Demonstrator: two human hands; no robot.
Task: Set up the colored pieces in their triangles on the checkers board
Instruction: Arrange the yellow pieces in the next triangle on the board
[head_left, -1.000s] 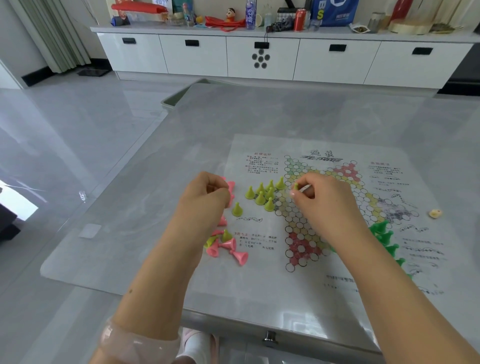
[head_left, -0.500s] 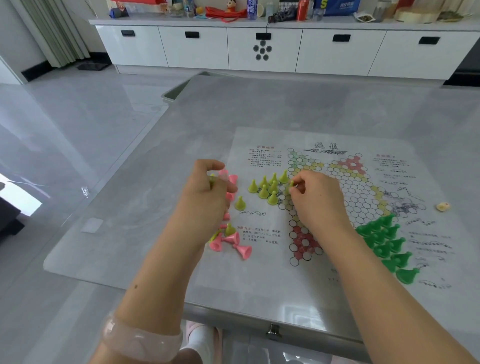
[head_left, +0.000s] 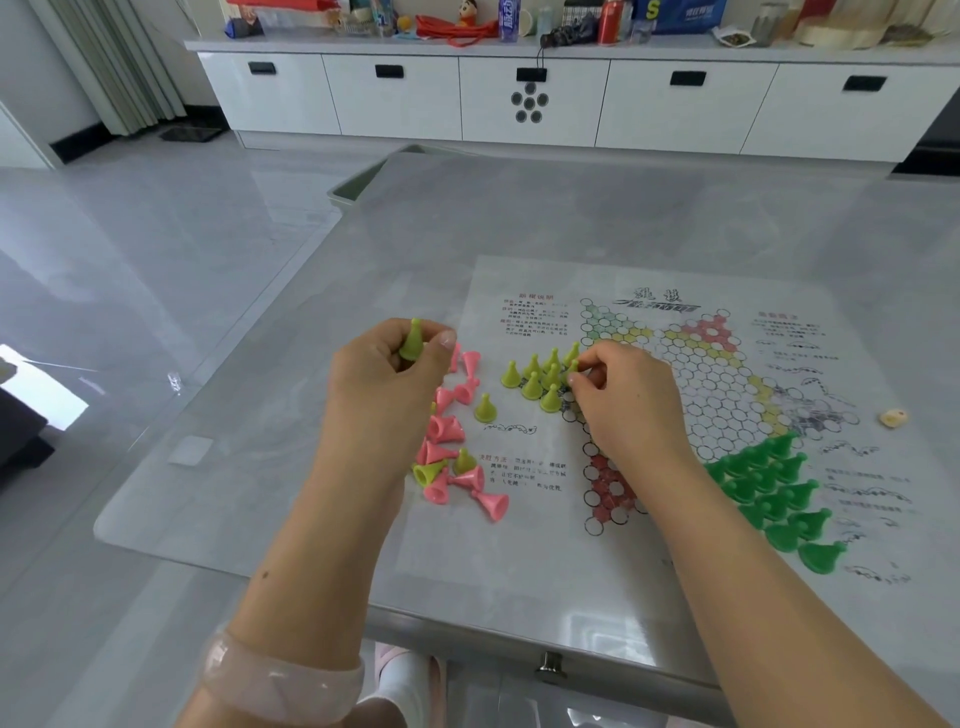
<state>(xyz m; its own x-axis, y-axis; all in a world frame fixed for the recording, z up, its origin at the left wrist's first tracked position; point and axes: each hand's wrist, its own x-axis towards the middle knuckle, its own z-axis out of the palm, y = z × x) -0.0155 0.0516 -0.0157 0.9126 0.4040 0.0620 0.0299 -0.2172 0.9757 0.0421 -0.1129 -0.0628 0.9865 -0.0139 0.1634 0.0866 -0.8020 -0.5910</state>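
**Yellow-green pieces being placed**

Now a yellow-green piece (head_left: 413, 340) is pinched upright in the left hand (head_left: 387, 379), raised over the loose pink pieces (head_left: 452, 457) off the left edge of the board (head_left: 691, 400). Another is gripped by the right hand (head_left: 623, 395) at the yellow-green cluster (head_left: 540, 376). Dark green pieces (head_left: 774, 493) are massed near the board's right corner.

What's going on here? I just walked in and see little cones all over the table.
A person is setting up a checkers board printed on a sheet. The left hand holds a yellow-green piece above the loose pink pieces. The right hand is placing another at the yellow-green cluster on the board's left point. The dark green pieces already stand grouped at the near right.
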